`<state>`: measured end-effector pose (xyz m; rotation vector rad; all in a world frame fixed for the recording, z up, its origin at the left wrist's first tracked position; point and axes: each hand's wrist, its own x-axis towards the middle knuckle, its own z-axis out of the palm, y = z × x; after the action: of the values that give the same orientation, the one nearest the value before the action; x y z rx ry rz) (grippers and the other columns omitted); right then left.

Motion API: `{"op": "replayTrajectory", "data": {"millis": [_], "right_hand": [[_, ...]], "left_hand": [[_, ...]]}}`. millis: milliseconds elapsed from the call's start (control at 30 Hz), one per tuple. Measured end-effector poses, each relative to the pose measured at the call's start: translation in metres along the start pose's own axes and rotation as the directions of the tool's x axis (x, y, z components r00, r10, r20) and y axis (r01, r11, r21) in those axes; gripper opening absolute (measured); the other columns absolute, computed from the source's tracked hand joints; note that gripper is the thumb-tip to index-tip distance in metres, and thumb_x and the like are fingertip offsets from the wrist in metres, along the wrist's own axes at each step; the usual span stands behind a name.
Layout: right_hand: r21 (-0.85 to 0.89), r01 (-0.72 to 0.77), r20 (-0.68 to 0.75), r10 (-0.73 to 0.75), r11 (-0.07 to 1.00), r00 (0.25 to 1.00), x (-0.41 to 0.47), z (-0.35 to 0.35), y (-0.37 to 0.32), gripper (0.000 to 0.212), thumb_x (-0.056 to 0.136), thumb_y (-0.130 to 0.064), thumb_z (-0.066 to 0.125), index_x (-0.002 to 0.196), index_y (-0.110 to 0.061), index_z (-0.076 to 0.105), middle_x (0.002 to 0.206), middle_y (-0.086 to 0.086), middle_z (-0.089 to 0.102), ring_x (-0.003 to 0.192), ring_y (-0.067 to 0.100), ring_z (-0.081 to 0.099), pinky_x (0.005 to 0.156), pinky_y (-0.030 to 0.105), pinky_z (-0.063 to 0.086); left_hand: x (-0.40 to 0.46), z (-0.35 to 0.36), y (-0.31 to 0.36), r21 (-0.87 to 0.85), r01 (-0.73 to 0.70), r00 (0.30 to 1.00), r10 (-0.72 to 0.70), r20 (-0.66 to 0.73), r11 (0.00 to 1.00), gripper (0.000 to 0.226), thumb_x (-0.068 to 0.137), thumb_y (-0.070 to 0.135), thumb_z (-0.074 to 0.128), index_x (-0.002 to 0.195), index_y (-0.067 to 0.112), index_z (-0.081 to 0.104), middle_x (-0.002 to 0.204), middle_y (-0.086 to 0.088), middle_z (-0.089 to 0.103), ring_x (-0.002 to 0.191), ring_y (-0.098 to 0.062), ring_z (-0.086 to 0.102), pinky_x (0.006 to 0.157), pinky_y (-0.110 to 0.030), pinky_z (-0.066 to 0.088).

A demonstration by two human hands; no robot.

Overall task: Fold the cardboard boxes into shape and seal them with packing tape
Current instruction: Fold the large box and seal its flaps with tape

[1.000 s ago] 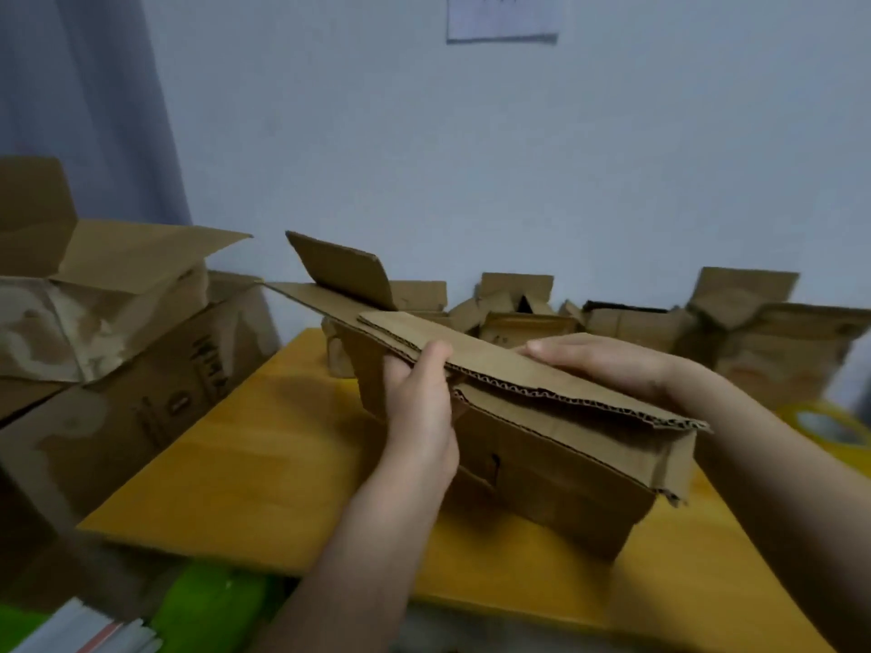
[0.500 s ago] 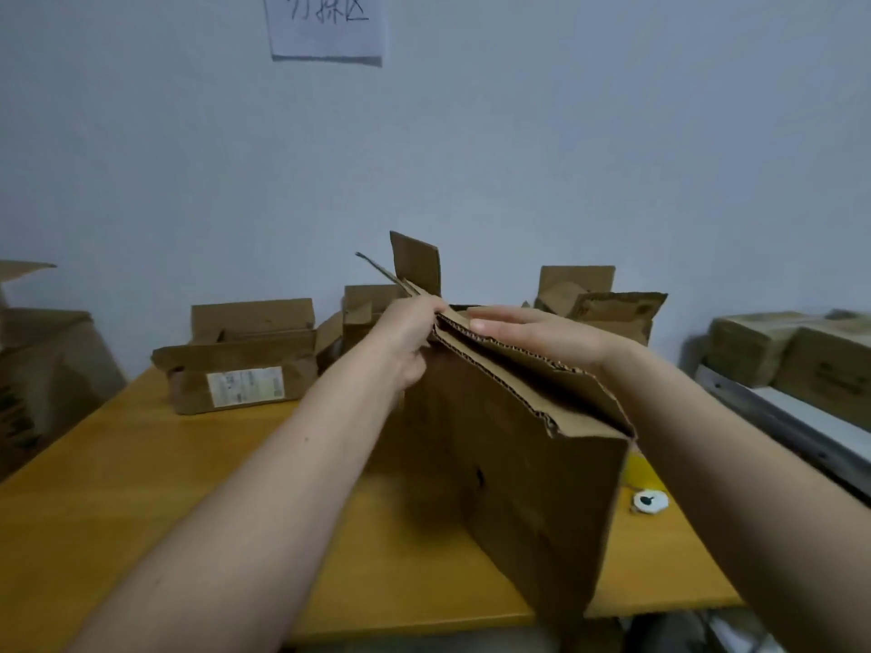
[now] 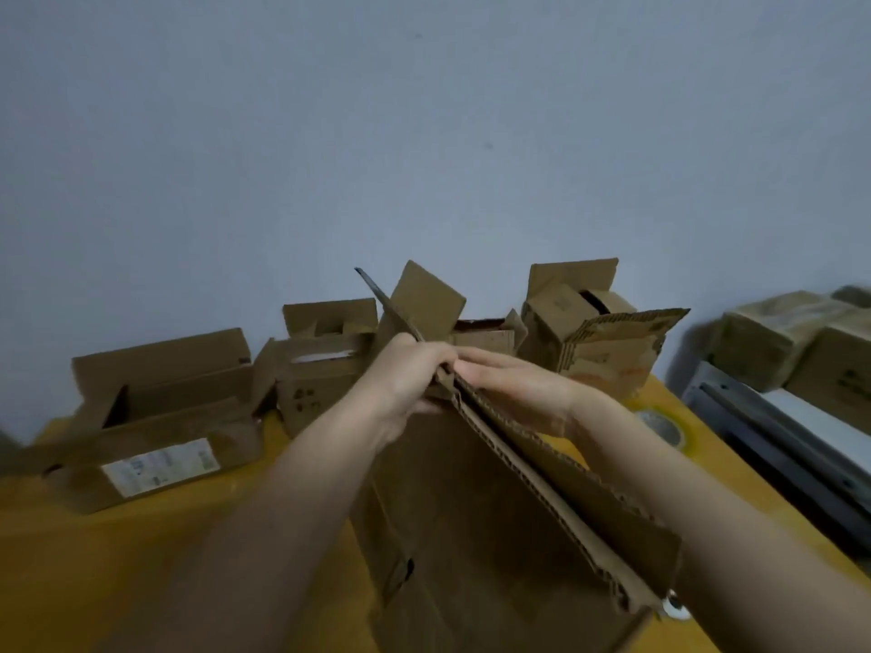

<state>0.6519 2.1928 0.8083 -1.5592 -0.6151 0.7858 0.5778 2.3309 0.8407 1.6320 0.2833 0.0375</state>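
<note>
Two hands, seven cardboard boxes, one tape roll, one table.

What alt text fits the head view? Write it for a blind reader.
Two bare hands, left hand and right hand, press a cardboard box's top flaps shut on a yellow table. Open boxes line the wall behind; a tape roll lies at right.
</note>
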Motion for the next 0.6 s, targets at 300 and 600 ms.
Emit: {"op": "replayTrajectory", "data": {"millis": [300,600], "right_hand": [[-0.139,-0.295,0.054,0.304,0.945,0.951,-0.033,0.009,-0.036,0.103,0.062,-0.064,0.076,0.146,-0.044,0.022,0.146,-0.005,0.037,0.126,0.019,0.046,0.108,0.049,0.038],[-0.33,-0.259,0.084,0.301,0.908,0.95,-0.051,0.027,-0.047,0.106,0.068,-0.051,0.075,0.151,-0.035,0.012,0.148,-0.005,0.03,0.126,0.015,0.04,0.104,0.032,0.039]], "left_hand": [[-0.01,0.001,0.024,-0.245,0.344,0.911,-0.385,-0.144,0.906,0.038,0.089,-0.005,0.048,0.125,0.007,0.051,0.108,-0.019,0.063,0.092,-0.032,0.065,0.078,-0.045,0.057],[-0.031,-0.017,0.03,-0.32,0.329,0.896,-0.401,-0.191,0.888,0.032,0.091,-0.004,0.049,0.116,0.015,0.051,0.105,-0.01,0.062,0.096,-0.029,0.06,0.079,-0.044,0.055]]}}
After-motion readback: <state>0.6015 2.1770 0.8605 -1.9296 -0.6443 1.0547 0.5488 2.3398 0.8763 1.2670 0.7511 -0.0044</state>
